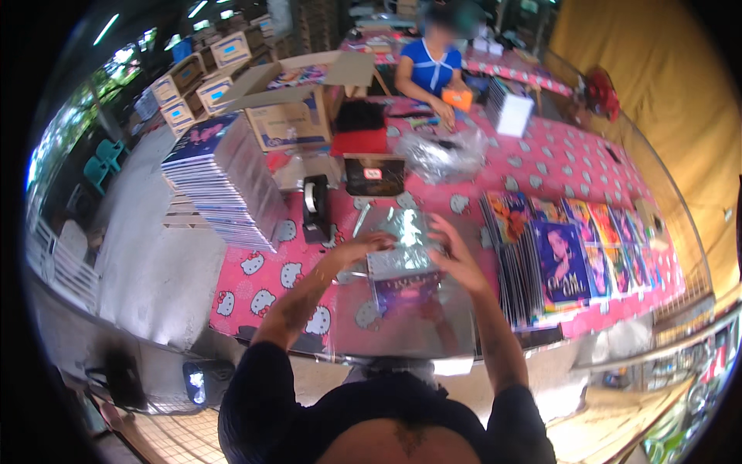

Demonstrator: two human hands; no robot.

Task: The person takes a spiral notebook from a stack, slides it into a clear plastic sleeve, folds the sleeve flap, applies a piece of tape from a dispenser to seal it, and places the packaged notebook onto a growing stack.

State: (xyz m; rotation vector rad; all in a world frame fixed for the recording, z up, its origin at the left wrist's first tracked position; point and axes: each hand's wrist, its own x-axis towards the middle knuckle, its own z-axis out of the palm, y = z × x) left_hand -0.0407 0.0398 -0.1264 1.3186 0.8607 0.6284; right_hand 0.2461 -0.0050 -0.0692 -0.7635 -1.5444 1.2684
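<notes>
Right in front of me a shiny, plastic-covered bundle of books lies on the pink table. A purple cover edge shows on its near side, and glare hides much of the top. At its left side my left hand has its fingers closed on the clear plastic. My right hand is at the bundle's right side, fingers spread and curved, touching or very near the plastic. Under the bundle a glossy clear sheet covers the table's near edge. A black tape dispenser stands just beyond my left hand.
A tall stack of books stands at left, and more colourful books lie at right. Farther back are a crumpled plastic bag, a dark box and an open carton. Across the table, a person in blue holds something orange.
</notes>
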